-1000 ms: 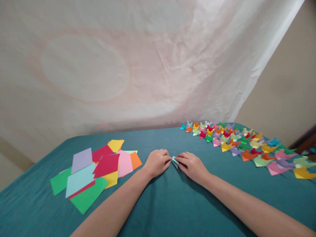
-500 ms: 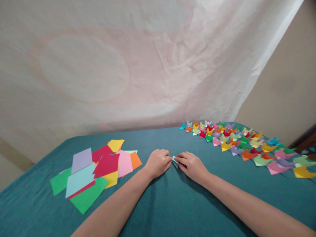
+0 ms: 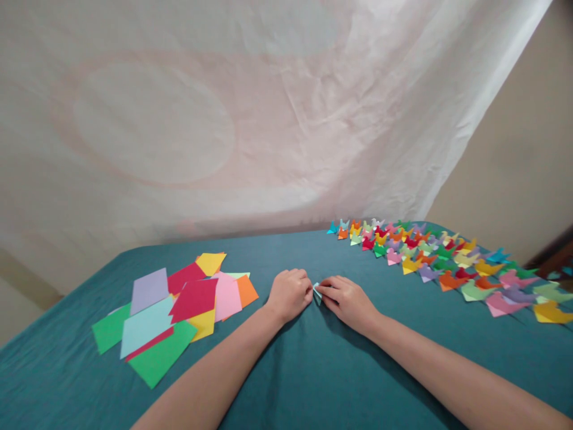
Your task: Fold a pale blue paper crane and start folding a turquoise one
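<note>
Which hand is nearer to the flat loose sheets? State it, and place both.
Left. The left hand is to the right of the sheets, apart from them; the right hand is farther right, holding the light-blue folded paper.

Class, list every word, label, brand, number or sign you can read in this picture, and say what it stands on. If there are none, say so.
Readable text: none.
Hanging cloth: a faint pinkish oval and bands; cannot tell if they are lettering.
Loose paper sheets: no writing visible.
Folded paper birds: no writing visible.
Light-blue folded paper: too small to tell.
</note>
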Demonstrator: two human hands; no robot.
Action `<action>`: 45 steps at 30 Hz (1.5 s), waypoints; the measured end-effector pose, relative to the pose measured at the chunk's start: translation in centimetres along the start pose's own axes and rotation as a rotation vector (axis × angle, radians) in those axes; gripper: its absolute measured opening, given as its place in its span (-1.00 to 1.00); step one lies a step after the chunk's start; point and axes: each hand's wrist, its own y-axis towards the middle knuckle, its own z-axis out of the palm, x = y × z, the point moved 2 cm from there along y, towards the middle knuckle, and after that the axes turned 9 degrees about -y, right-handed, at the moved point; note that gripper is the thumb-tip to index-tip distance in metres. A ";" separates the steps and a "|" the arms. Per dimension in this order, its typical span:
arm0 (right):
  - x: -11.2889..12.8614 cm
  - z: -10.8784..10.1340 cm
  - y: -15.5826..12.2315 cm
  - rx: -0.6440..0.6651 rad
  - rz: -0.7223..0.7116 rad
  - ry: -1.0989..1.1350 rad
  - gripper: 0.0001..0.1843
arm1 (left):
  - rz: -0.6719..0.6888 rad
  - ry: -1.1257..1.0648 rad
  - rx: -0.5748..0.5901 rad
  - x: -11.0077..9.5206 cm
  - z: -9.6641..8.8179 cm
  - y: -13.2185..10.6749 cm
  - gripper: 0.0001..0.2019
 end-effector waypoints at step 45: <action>-1.1 0.0 -0.1 0.007 0.149 0.418 -0.73 | -0.024 -0.546 0.052 1.2 -0.2 -1.0 -0.82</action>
